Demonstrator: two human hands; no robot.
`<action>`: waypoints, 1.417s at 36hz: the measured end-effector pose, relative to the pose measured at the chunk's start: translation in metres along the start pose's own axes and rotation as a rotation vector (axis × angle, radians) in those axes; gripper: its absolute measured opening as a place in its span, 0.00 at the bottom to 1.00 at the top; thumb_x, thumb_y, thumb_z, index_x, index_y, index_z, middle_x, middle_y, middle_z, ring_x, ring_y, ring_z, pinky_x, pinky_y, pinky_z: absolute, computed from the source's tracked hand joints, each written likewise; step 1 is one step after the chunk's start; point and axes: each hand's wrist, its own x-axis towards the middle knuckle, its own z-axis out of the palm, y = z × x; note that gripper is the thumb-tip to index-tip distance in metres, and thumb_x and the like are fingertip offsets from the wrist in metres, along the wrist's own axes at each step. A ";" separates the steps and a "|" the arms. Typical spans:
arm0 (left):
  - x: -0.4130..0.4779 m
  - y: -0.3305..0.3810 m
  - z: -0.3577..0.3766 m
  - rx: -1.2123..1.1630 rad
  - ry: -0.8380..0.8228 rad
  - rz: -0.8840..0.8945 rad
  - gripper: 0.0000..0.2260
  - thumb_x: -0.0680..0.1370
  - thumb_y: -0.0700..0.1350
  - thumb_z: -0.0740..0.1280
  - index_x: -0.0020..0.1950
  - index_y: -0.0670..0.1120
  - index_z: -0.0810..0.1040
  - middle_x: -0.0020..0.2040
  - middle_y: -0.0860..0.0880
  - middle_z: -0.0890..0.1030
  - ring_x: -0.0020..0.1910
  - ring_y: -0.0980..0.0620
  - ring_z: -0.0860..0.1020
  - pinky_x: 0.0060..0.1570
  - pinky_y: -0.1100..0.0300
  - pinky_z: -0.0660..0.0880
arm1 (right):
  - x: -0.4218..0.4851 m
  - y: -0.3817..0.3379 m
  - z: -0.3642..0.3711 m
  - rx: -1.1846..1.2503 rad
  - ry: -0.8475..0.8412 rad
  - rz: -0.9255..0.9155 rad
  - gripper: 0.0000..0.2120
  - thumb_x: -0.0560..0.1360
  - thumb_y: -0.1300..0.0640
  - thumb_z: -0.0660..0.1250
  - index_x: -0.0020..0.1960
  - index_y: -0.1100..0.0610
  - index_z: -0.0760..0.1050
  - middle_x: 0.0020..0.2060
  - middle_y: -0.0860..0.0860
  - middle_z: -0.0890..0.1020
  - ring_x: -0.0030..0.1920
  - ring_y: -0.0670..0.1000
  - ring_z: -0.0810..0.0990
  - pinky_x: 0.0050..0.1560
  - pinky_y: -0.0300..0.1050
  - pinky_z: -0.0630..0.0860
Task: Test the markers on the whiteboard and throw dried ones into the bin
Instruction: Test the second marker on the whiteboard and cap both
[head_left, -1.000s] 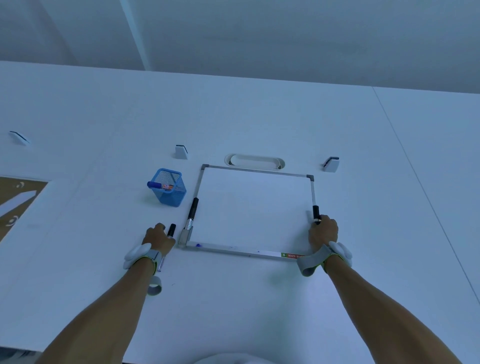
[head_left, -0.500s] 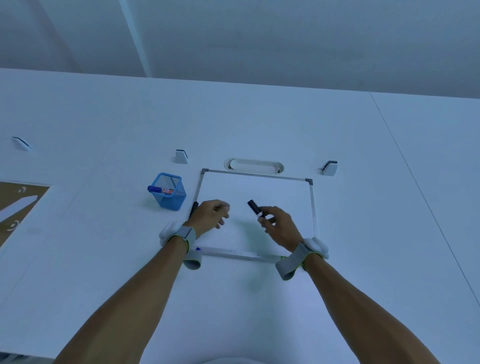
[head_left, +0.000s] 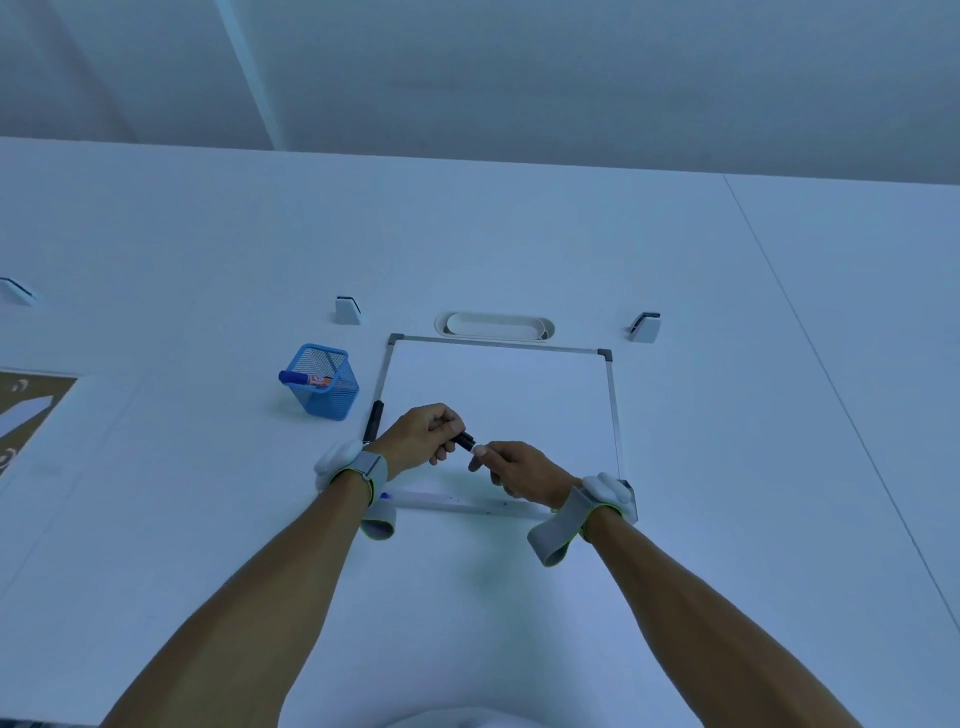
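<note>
The left hand (head_left: 423, 436) and right hand (head_left: 511, 465) have now met over the whiteboard (head_left: 498, 400). Both pinch the black marker (head_left: 464, 441). The mesh bin (head_left: 324, 382) stays at ten o'clock.

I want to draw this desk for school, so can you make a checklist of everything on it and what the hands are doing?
Surface: white table, bare around the things.
Job's things: whiteboard lying flat; blue mesh bin left of it, blue marker inside; second marker by the board's left edge.
Clutter: three small white blocks; oval tray.
Hands: left hand and right hand together hold a black marker above the board.
Cables: nothing seen.
Surroundings: plain wall.
</note>
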 end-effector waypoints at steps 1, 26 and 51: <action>0.000 -0.001 -0.001 0.008 0.000 0.007 0.08 0.79 0.44 0.62 0.49 0.42 0.78 0.35 0.47 0.77 0.32 0.52 0.74 0.33 0.63 0.73 | 0.001 -0.001 0.000 -0.005 0.005 -0.002 0.18 0.79 0.42 0.55 0.47 0.52 0.78 0.31 0.48 0.72 0.27 0.47 0.67 0.31 0.38 0.67; 0.011 0.013 0.010 0.001 0.159 0.024 0.08 0.79 0.45 0.61 0.48 0.43 0.78 0.33 0.49 0.75 0.34 0.52 0.71 0.36 0.63 0.70 | 0.004 -0.008 -0.015 -0.252 0.240 -0.162 0.21 0.81 0.45 0.56 0.43 0.59 0.79 0.24 0.46 0.71 0.23 0.46 0.66 0.27 0.38 0.62; 0.007 -0.007 -0.017 0.102 0.302 -0.098 0.11 0.79 0.48 0.61 0.45 0.41 0.74 0.36 0.47 0.74 0.39 0.47 0.72 0.34 0.61 0.68 | 0.000 0.015 -0.021 -0.166 0.434 -0.095 0.10 0.77 0.49 0.64 0.53 0.52 0.80 0.31 0.47 0.81 0.27 0.43 0.75 0.27 0.30 0.68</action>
